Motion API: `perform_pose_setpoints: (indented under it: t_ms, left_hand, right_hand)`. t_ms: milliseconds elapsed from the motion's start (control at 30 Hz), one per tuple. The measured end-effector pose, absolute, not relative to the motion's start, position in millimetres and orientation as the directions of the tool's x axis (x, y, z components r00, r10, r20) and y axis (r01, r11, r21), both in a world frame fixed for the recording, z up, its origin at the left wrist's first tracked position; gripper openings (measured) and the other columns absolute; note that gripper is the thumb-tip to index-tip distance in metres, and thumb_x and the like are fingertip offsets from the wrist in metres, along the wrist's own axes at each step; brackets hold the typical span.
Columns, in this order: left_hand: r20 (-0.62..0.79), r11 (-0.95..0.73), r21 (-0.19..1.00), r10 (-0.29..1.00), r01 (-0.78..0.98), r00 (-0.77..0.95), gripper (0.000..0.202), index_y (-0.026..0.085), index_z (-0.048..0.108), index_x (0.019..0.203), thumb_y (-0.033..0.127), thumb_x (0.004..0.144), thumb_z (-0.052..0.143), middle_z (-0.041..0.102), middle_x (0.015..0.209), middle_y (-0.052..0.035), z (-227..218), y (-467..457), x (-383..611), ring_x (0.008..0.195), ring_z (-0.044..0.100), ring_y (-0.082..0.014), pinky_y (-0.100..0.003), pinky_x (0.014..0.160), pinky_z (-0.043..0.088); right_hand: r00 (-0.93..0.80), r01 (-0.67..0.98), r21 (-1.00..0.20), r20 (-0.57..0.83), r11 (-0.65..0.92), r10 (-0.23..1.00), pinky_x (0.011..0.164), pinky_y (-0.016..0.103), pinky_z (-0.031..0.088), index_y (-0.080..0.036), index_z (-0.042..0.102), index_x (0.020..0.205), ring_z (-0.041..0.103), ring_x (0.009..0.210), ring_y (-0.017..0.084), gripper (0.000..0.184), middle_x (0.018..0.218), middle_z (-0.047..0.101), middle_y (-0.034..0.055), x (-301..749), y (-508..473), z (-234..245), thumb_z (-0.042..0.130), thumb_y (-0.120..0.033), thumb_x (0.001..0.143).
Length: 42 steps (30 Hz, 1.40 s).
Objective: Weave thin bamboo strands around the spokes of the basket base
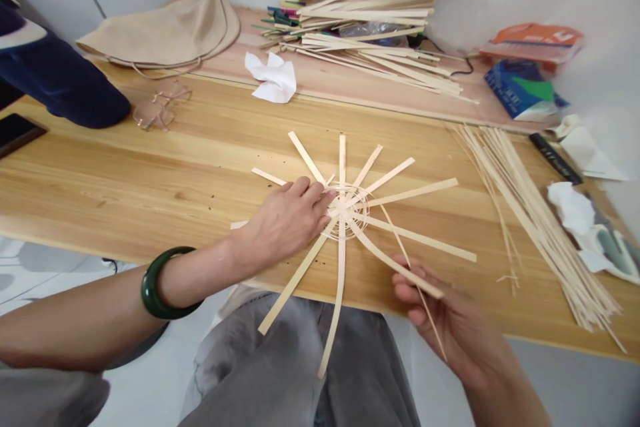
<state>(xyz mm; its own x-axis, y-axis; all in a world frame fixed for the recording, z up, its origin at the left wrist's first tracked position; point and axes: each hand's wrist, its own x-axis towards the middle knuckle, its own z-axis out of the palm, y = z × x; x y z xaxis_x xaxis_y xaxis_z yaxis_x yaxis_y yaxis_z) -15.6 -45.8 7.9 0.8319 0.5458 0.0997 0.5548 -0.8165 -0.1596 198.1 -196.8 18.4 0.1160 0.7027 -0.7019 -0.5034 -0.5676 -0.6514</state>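
A star of flat bamboo strips [345,210] lies on the wooden table [150,167], with thin weaving wound round its centre. My left hand [287,220] rests palm down on the left side of the star, fingers pressed at the woven centre. My right hand [440,310] is at the table's front edge, fingers closed round one flat strip [395,263] of the star and a thin bamboo weaver [415,280] that runs back to the centre. A green bangle [155,283] is on my left wrist.
A bundle of thin bamboo slivers [530,213] lies at the right. A pile of wide bamboo strips [375,20] sits at the back. A beige hat [165,30], glasses [160,107], crumpled tissue [273,77], a phone [15,133], a dark cap [55,73] and coloured packets [525,87] surround the work.
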Motion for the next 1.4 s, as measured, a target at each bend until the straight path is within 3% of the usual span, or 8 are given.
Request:
perform_pose_setpoints:
  t_ms: [367, 500, 600, 667, 767, 1033, 1200, 1400]
  left_hand:
    - [-0.013, -0.818, -0.139, 0.566, 0.559, 0.825, 0.068, 0.007, 0.053, 0.133, 0.062, 0.092, 0.052, 0.058, 0.112, -0.0148, 23.2, -51.0, -13.3, 0.104, 0.053, -0.0308, -0.039, 0.08, 0.047]
    - [0.017, -0.759, -0.168, 0.636, 0.629, 0.772, 0.069, 0.005, 0.053, 0.132, 0.062, 0.093, 0.05, 0.059, 0.109, -0.0149, 19.1, -59.5, -5.3, 0.103, 0.053, -0.0311, -0.039, 0.08, 0.047]
    - [0.024, -0.715, -0.165, 0.685, 0.679, 0.728, 0.071, 0.004, 0.052, 0.134, 0.062, 0.094, 0.049, 0.059, 0.109, -0.0155, 18.2, -65.2, 0.5, 0.103, 0.054, -0.0312, -0.039, 0.078, 0.047]
    - [0.04, -0.692, -0.166, 0.707, 0.702, 0.706, 0.07, 0.003, 0.052, 0.134, 0.061, 0.095, 0.048, 0.06, 0.108, -0.0161, 18.5, -68.7, 4.3, 0.102, 0.054, -0.0313, -0.039, 0.077, 0.047]
    - [0.06, -0.663, -0.166, 0.732, 0.729, 0.679, 0.067, 0.002, 0.054, 0.131, 0.058, 0.095, 0.048, 0.06, 0.107, -0.017, 18.5, -72.7, 9.8, 0.102, 0.054, -0.0314, -0.039, 0.075, 0.047]
    - [0.03, -0.606, -0.126, 0.789, 0.785, 0.614, 0.071, -0.002, 0.049, 0.137, 0.057, 0.096, 0.048, 0.06, 0.114, -0.0202, 15.5, -79.4, 16.1, 0.106, 0.053, -0.0325, -0.04, 0.08, 0.047]
    - [0.057, -0.573, -0.122, 0.811, 0.81, 0.582, 0.069, -0.002, 0.052, 0.134, 0.056, 0.096, 0.048, 0.06, 0.11, -0.0208, 13.6, -82.7, 21.2, 0.104, 0.054, -0.0329, -0.04, 0.078, 0.048]
    - [0.084, -0.537, -0.108, 0.834, 0.837, 0.546, 0.067, -0.003, 0.055, 0.13, 0.054, 0.096, 0.05, 0.06, 0.105, -0.0194, 12.5, -86.6, 31.5, 0.1, 0.054, -0.0321, -0.039, 0.074, 0.048]
  right_hand:
    - [0.427, -0.554, -0.795, -0.526, -0.247, 0.735, 0.037, 0.02, 0.05, -0.018, 0.061, 0.085, 0.059, 0.043, 0.011, 0.042, 0.065, 0.067, -0.0014, 135.1, -203.3, 5.8, 0.081, -0.049, 0.067]
    - [0.601, 0.037, -0.917, -0.298, -0.398, 0.742, 0.045, 0.025, 0.048, -0.018, 0.061, 0.097, 0.059, 0.048, 0.013, 0.038, 0.072, 0.069, 0.0017, 149.9, -213.0, 0.7, 0.064, -0.053, 0.084]
    - [0.671, 0.629, -0.554, 0.033, -0.546, 0.741, 0.046, 0.023, 0.034, -0.021, 0.063, 0.082, 0.052, 0.045, 0.013, 0.029, 0.059, 0.063, -0.0011, 166.1, -220.5, -2.6, 0.054, -0.047, 0.09]
    - [0.554, 0.825, -0.256, 0.187, -0.505, 0.811, 0.045, 0.024, 0.024, -0.021, 0.062, 0.072, 0.047, 0.042, 0.013, 0.033, 0.051, 0.057, -0.001, 171.9, -224.4, -3.0, 0.049, -0.045, 0.093]
    - [0.317, 0.947, -0.056, 0.329, -0.317, 0.889, 0.047, 0.026, 0.018, -0.02, 0.064, 0.073, 0.047, 0.043, 0.012, 0.038, 0.049, 0.055, 0.0001, 169.4, -227.9, -1.7, 0.043, -0.041, 0.098]
    - [0.517, 0.812, -0.459, 0.283, -0.36, 0.808, 0.053, 0.024, 0.041, -0.022, 0.068, 0.106, 0.061, 0.054, 0.015, 0.026, 0.066, 0.069, -0.0013, 193.0, -218.1, -13.0, 0.051, -0.039, 0.095]
    - [-0.015, 0.999, -0.028, 0.465, 0.031, 0.885, 0.057, 0.025, 0.039, -0.017, 0.069, 0.099, 0.063, 0.063, 0.014, 0.021, 0.079, 0.072, 0.004, 194.5, -213.5, -16.7, 0.048, -0.022, 0.097]
    - [-0.241, 0.971, 0.081, 0.296, 0.227, 0.924, 0.051, 0.026, 0.033, -0.02, 0.058, 0.079, 0.056, 0.054, 0.015, 0.02, 0.059, 0.057, -0.0006, 195.0, -209.2, 12.4, 0.046, -0.008, 0.089]
